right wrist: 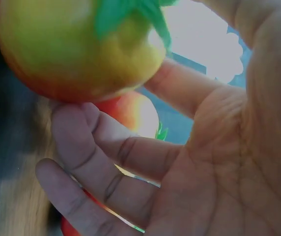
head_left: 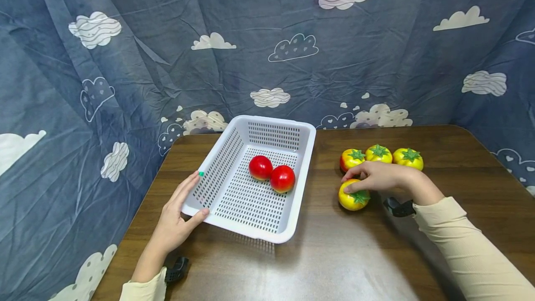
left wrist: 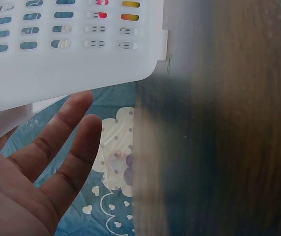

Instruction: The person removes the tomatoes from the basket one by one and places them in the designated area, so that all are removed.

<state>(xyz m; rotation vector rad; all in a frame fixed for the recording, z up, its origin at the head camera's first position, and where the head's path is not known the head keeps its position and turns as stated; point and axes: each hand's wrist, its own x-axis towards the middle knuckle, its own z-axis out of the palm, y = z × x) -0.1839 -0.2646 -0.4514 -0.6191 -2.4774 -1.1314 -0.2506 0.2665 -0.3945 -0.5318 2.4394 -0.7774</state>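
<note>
A white perforated plastic basket [head_left: 288,226] stands on the table with two red, tomato-like fruits, one [head_left: 260,167] beside the other [head_left: 282,179], inside it. My left hand [head_left: 173,222] touches its near left corner, thumb on the front rim and fingers along the left side. In the left wrist view, two fairly straight fingers [left wrist: 76,152] show below the basket wall [left wrist: 81,69]. My right hand [head_left: 382,176] pinches a yellow toy tomato [head_left: 352,201] with a green leafy top, between thumb and fingers. The right wrist view shows this toy tomato [right wrist: 76,54] close up.
Behind my right hand sit three more yellow toy tomatoes: left [head_left: 350,158], middle [head_left: 378,153] and right [head_left: 408,158]. The brown wooden table [head_left: 326,254] ends at a blue cloud-patterned curtain [head_left: 251,73].
</note>
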